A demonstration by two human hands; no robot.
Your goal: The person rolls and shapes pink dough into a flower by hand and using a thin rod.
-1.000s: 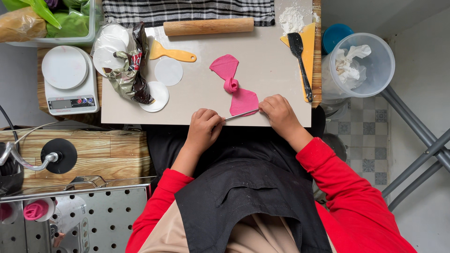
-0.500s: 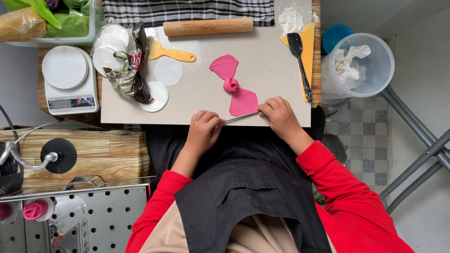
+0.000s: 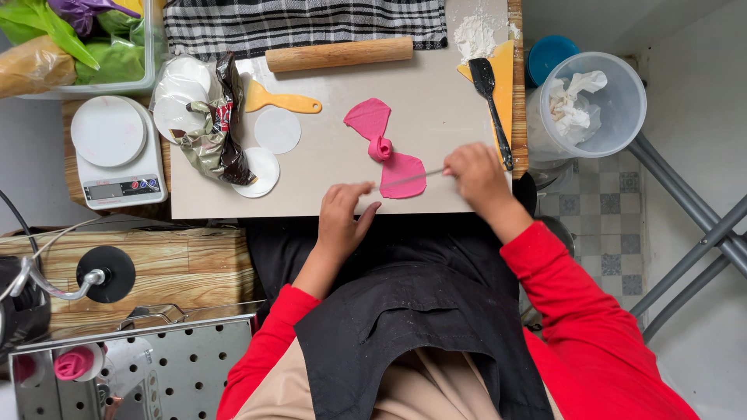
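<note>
One soft, smooth pink fondant bow (image 3: 385, 148) lay mid-bench, below the wooden rolling pin (image 3: 339, 54); right hand (image 3: 476, 173) pinched a thin metal blade (image 3: 411, 178) across it, left hand (image 3: 346, 222) loosely spread beside it

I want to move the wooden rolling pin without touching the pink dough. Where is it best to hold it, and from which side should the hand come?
Grip the rolling pin around its bare middle, coming from above. It lies flat and nearly level along the far edge of the board, with nothing resting on it. The checked cloth sits just behind it, while the pink bow lies well nearer the person, so a top grip probably avoids both.
</note>
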